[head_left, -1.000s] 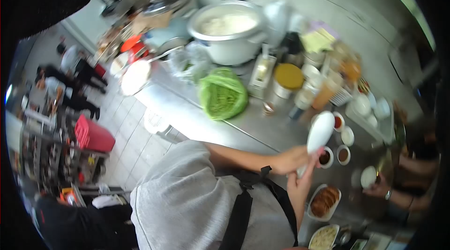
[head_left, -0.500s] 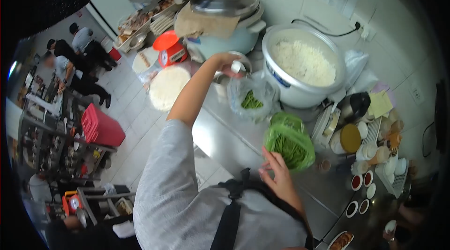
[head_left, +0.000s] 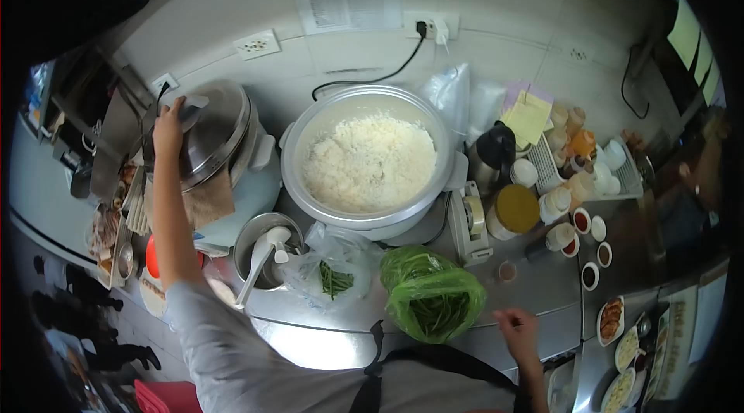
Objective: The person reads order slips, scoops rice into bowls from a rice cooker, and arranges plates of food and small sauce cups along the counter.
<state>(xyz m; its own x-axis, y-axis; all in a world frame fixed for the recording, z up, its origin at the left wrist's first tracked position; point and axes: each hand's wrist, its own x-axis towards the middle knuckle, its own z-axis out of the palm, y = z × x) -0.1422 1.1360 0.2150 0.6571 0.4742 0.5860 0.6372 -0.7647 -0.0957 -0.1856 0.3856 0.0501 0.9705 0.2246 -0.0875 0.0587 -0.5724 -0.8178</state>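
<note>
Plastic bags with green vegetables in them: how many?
2: a translucent green plastic bag near the front edge of the steel counter; a clear plastic bag just left of it.

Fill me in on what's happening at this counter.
A person in a grey shirt has their left hand on the handle of a metal lid, which covers a large pot. Their right hand is beside the green bag of green vegetables, seemingly holding nothing. Next to the covered pot, white rice sits uncovered in a big cooker.
</note>
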